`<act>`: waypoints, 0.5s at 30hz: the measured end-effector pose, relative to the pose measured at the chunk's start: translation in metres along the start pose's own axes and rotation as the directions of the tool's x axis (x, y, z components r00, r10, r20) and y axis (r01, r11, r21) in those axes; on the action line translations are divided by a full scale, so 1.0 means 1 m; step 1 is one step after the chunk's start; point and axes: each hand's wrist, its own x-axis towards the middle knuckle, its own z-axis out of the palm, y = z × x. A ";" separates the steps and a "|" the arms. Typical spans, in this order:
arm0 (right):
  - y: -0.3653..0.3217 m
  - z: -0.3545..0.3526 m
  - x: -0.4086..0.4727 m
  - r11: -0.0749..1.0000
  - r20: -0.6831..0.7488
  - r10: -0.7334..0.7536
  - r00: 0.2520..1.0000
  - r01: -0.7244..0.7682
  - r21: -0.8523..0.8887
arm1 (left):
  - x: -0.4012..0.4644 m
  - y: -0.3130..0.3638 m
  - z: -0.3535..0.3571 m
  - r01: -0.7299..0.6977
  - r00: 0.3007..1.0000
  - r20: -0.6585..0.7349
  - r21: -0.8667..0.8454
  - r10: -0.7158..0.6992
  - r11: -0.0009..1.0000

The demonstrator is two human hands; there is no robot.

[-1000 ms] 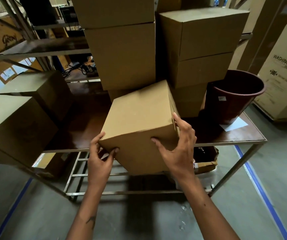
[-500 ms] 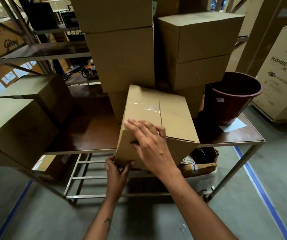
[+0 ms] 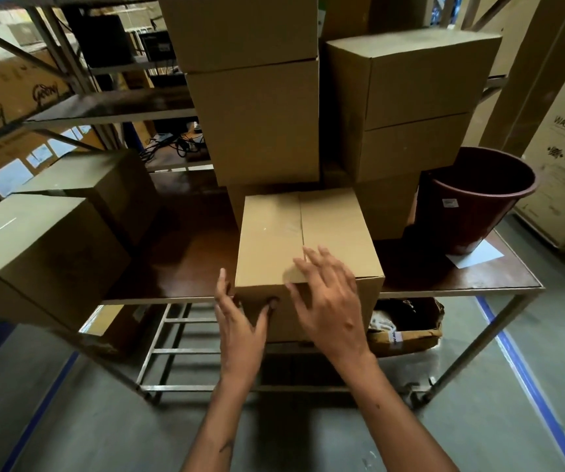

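The cardboard box (image 3: 308, 233) sits on the table (image 3: 178, 267) edge under the right hand (image 3: 328, 301), whose spread, straight fingers lie flat on its top, while the left hand (image 3: 240, 325) brackets its near left corner, thumb on the front face, fingers straight along the side; stacked boxes (image 3: 264, 120) stand just beyond.

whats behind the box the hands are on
Stacked cardboard boxes stand right behind the box on the shelf. It covers most of the lowest box in the stack; whether they touch is hidden.

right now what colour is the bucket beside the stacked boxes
Dark reddish brown; the bucket shows best in the head view.
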 end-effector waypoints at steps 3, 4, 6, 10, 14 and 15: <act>0.030 -0.026 -0.001 0.970 -0.160 0.217 0.963 -0.230 -0.072 | 0.004 0.016 -0.011 -0.154 0.988 0.042 0.084 0.151 0.984; 0.041 -0.032 -0.002 0.945 -0.203 0.311 0.929 -0.324 -0.037 | 0.006 0.017 -0.015 -0.202 0.979 0.071 0.143 0.193 0.969; 0.056 -0.039 -0.005 0.866 -0.219 0.500 0.838 -0.486 0.119 | 0.012 0.017 -0.020 -0.244 0.969 0.103 0.227 0.225 0.943; 0.056 -0.038 -0.015 0.685 0.005 0.678 0.735 -0.634 0.360 | 0.014 0.012 -0.017 -0.230 0.973 0.054 0.226 0.224 0.947; 0.037 -0.037 -0.021 0.677 0.008 0.674 0.739 -0.621 0.395 | 0.009 0.010 -0.020 -0.226 0.974 0.014 0.137 0.226 0.965; 0.032 -0.040 -0.020 0.691 -0.007 0.663 0.749 -0.608 0.391 | 0.008 0.009 -0.023 -0.222 0.975 0.007 0.102 0.222 0.970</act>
